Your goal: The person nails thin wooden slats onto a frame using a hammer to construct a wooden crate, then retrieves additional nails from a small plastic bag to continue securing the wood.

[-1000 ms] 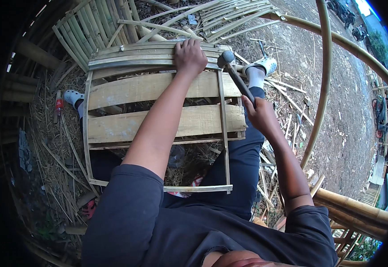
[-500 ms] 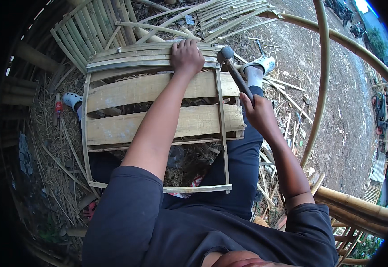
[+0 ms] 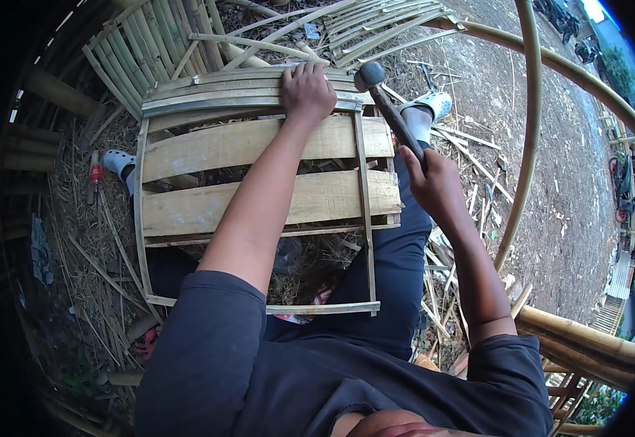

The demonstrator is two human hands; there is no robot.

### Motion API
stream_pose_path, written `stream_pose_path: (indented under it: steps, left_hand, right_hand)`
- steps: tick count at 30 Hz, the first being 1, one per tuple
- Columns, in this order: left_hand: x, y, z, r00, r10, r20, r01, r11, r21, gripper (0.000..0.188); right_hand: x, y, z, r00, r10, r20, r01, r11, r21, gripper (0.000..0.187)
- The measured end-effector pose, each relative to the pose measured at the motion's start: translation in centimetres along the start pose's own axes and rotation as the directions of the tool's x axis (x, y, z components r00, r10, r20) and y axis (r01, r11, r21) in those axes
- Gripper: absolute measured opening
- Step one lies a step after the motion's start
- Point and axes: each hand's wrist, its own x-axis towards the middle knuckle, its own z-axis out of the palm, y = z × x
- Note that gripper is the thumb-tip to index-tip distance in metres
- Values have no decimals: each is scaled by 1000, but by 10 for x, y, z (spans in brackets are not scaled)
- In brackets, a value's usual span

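My left hand (image 3: 309,90) presses on the bamboo slats (image 3: 219,89) along the far side of a wooden frame, its fingers curled over them. The frame (image 3: 366,218) lies across my legs, with two wide pale boards (image 3: 274,198) spanning its middle and gaps between them. In my right hand (image 3: 436,180) is a hammer (image 3: 397,120) with a dark handle, gripped near its lower end. The hammer's rounded grey head is just beyond the frame's far right corner; whether it touches the slats I cannot tell.
Split bamboo panels (image 3: 139,54) lean at the far left, and more strips (image 3: 383,29) lie at the back. A curved bamboo pole (image 3: 531,131) rises on the right. My shoes (image 3: 438,105) flank the frame. A red-labelled bottle (image 3: 96,173) is on the littered ground at left.
The hammer has risen slightly away from the frame's far right corner, and my right hand has shifted a little to the right. My left hand stays on the slats.
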Motion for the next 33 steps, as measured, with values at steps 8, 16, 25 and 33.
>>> stream_pose_path:
  steps: [8, 16, 25, 33]
  left_hand:
    - [2, 11, -1, 999, -9, 31, 10, 1000, -26, 33]
    - [2, 6, -9, 998, -28, 63, 28, 1000, 13, 32]
    - [4, 7, -9, 994, -41, 102, 38, 999, 29, 34]
    - [1, 7, -11, 993, -58, 107, 56, 998, 16, 33]
  right_hand:
    - [1, 32, 29, 996, -88, -5, 86, 981, -172, 54]
    - [-12, -4, -7, 991, -85, -101, 102, 980, 173, 48]
    - [-8, 0, 18, 988, 42, 150, -58, 993, 101, 55]
    - [-23, -23, 24, 987, 77, -140, -50, 980, 192, 53]
